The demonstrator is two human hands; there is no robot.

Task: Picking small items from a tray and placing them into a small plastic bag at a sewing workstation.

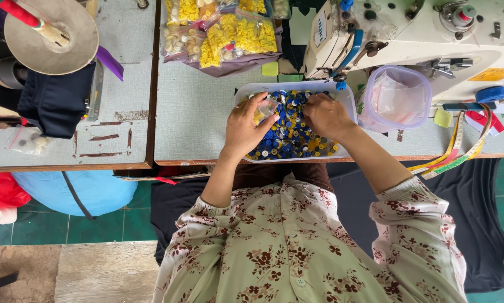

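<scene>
Grey table: white button tray, bagged yellow buttons, sewing machine, clear tub, tape measure

A: Clothing, lower centre of frame?
B: Cream blouse, dark red and brown flower print all over. One small button on the front.
A: Sleeves?
B: Pushed up, gathered cuffs at mid-left and right. Forearms bare, no rings or watch visible.

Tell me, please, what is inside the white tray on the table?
The white tray holds many small buttons, mostly blue, with some yellow and white. The left hand holds a small clear bag over them; the right hand rests among them. Buttons under both hands are hidden.
</scene>
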